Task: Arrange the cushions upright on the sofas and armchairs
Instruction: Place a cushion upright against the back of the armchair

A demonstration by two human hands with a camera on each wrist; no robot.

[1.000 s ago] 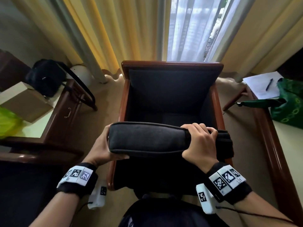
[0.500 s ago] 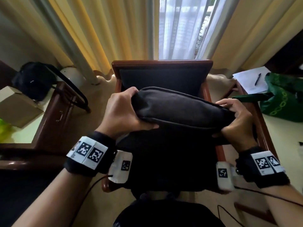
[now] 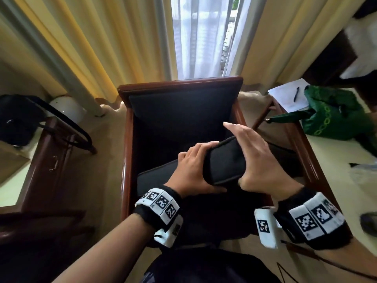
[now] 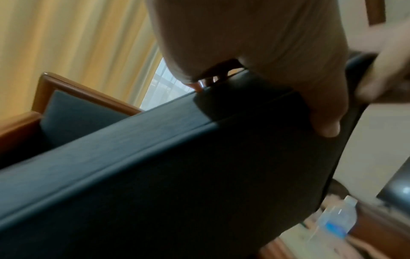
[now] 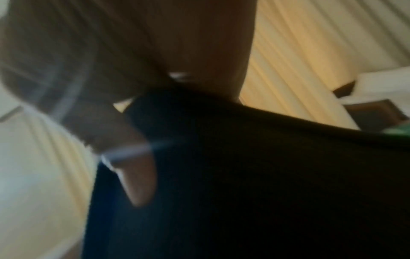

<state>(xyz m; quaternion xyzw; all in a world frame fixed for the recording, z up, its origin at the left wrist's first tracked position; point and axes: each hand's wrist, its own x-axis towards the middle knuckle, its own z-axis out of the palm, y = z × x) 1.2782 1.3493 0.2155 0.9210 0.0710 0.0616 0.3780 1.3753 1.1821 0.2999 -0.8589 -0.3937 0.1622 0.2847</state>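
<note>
A dark grey cushion point(image 3: 224, 164) hangs over the seat of a wooden-framed armchair point(image 3: 126, 139), turned so that one narrow end faces me. My left hand point(image 3: 193, 170) grips its near corner, fingers curled over the top edge and thumb underneath. In the left wrist view the cushion point(image 4: 155, 175) runs down to the lower left, below that thumb. My right hand point(image 3: 255, 160) lies against the cushion's right side with its fingers straight and spread. The right wrist view is blurred, with the cushion point(image 5: 244, 175) filling it. The chair's dark backrest point(image 3: 179, 111) is bare.
A side table on the left carries a black bag point(image 3: 16, 119), with a white round object point(image 3: 67, 107) behind it. The table on the right holds a green bag point(image 3: 334, 117) and paper with a pen point(image 3: 289, 97). Yellow curtains hang behind the chair. A water bottle point(image 4: 335, 219) stands low on the right.
The cushion has turned from lying crosswise to pointing one end at me. Both hands have come close together, and the right hand's fingers have straightened.
</note>
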